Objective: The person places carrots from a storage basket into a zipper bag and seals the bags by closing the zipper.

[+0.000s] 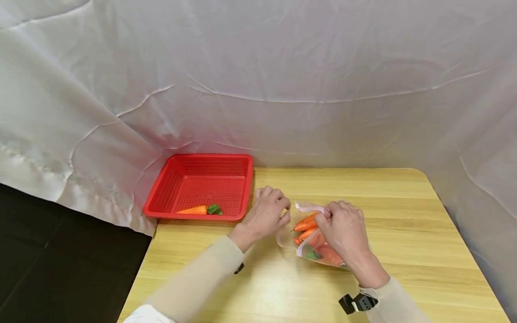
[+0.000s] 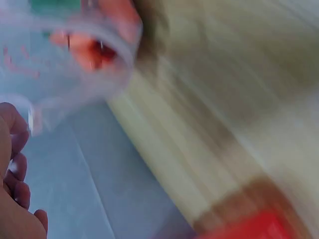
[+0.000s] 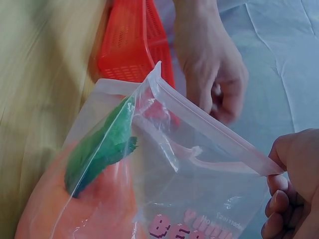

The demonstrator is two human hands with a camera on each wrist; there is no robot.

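Note:
A clear zip bag (image 1: 285, 238) lies on the wooden table (image 1: 404, 224), holding several orange carrots (image 1: 305, 223) with green tops (image 3: 99, 149). My right hand (image 1: 343, 224) pinches the bag's zip rim (image 3: 209, 132) and lifts the mouth open. Just left of the bag's mouth is my left hand (image 1: 266, 214), fingers loosely curled and holding nothing. The right wrist view shows the same left hand (image 3: 212, 74) behind the bag (image 3: 174, 174), apart from it. The left wrist view is blurred; the bag (image 2: 75, 74) shows above my fingers (image 2: 12, 199).
A red mesh basket (image 1: 202, 157) sits at the table's back left corner with one carrot (image 1: 194, 210) in it near the front wall. White cloth hangs behind and on both sides. The table's left edge drops to a dark floor.

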